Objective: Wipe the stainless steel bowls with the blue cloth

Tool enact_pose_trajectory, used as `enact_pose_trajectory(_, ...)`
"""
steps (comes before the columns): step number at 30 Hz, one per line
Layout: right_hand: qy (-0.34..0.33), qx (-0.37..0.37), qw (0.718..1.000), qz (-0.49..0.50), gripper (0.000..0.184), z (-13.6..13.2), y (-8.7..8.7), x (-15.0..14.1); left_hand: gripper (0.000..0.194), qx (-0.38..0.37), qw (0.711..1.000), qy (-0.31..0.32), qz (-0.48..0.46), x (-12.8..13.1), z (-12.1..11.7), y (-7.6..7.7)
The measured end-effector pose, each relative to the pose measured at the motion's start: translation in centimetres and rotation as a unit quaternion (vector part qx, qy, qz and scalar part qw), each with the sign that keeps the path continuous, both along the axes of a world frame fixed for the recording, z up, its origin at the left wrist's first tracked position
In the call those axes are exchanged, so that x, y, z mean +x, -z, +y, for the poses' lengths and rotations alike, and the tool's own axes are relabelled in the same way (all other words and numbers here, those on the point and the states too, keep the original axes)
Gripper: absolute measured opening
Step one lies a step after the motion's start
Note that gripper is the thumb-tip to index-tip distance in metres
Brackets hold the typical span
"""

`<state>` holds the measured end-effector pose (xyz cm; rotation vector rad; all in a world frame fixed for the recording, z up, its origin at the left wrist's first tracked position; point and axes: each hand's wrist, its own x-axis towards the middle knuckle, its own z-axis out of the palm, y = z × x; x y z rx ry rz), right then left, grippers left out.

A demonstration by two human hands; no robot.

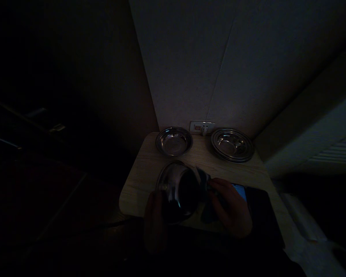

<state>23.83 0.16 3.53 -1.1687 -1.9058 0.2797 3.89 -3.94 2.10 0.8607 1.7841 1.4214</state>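
Observation:
A shiny metal bowl [173,184] is held tilted over the front of a small wooden table, its inside or outside hard to tell in the dark. My left hand [155,221] grips the bowl's left edge. At the bowl's right side, my right hand [232,209] is closed on a dark cloth [204,182], whose lower part hangs below the fingers. The cloth is against or very close to the bowl's rim.
On the wooden table [138,169] a metal dish [174,142] stands back left, and several stacked metal dishes [233,145] back right. A wall socket [202,127] holds a plug. Beside my right hand lie a lit phone [240,191] and a dark flat object [263,211].

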Motion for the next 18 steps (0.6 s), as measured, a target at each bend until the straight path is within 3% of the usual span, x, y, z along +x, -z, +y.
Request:
enact_pose_trajectory(6, -0.064, 0.015, 0.998, 0.026, 0.028, -1.0, -1.7, -3.0, 0.038, 0.035, 0.963, 0.009, 0.268, 0.6, -1.1, 3.0)
enact_pose_trajectory(10, -0.093, 0.053, 0.994, 0.002, 0.028, -1.3, -2.2, -4.3, 0.042, 0.069, 0.921, -0.012, 0.382, 1.3, -1.1, 3.4)
enact_pose_trajectory(13, -0.099, 0.085, 0.991, -0.040, 0.029, -1.3, -2.2, -4.7, 0.041, 0.045, 0.930, -0.032, 0.365, 2.2, -0.8, 2.4)
enact_pose_trajectory(18, -0.095, 0.092, 0.988, -0.080, 0.029, -0.4, -2.5, -4.4, 0.032, -0.002, 0.976, -0.062, 0.207, 3.1, 0.0, 0.6)
